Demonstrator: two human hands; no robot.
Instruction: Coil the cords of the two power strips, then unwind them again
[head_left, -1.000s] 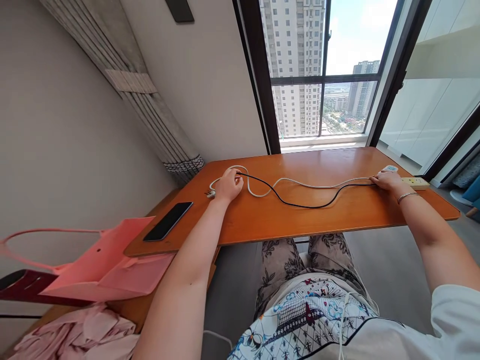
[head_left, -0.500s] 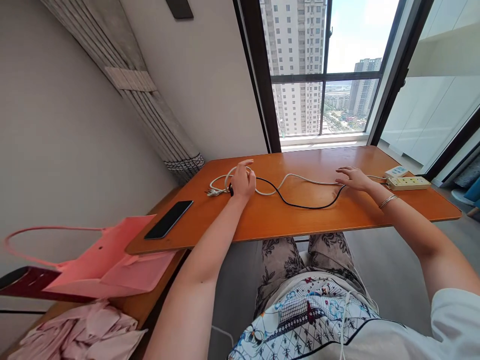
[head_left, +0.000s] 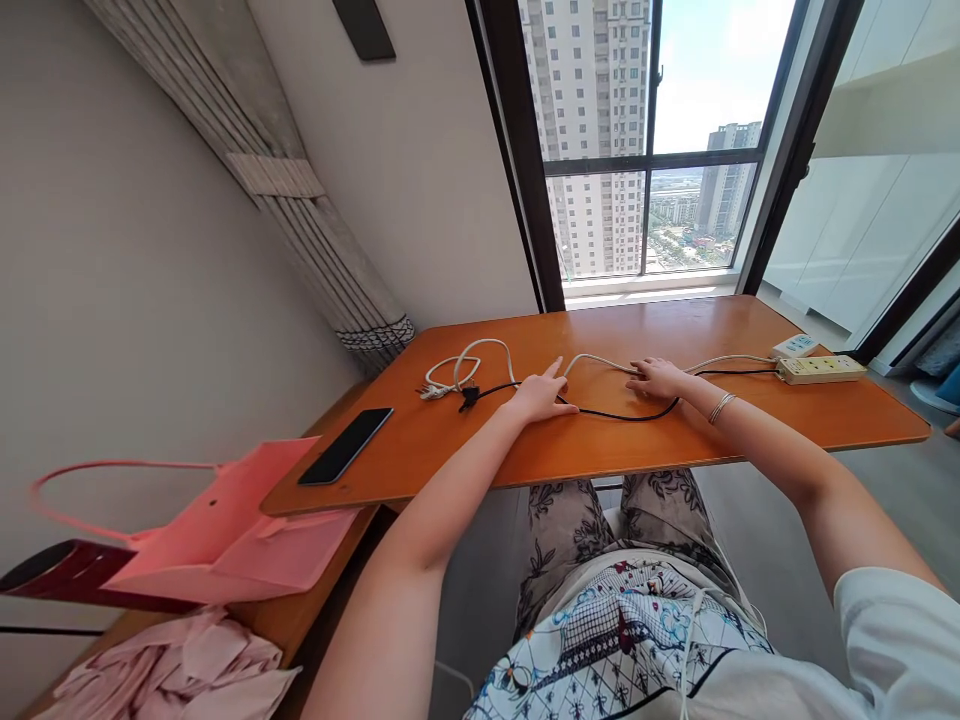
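My left hand lies open on the wooden table, thumb and index finger spread, over the black cable and beside the white cable. The black plug of the black cable lies left of that hand, close to the white plug and its loose white loop. My right hand is open as well, palm down, its fingertips touching the white cable and the black cable running under its wrist side. Both cables lead right to two power strips: a cream one and a white one.
A dark phone lies at the left end of the orange-brown table. Left of and below it are a pink bag and a crumpled pink cloth. A window stands behind the table, with a tied curtain at the left.
My left hand has let go near the black plug and slid right along the cables. My right hand has moved left, so the two hands are closer together.
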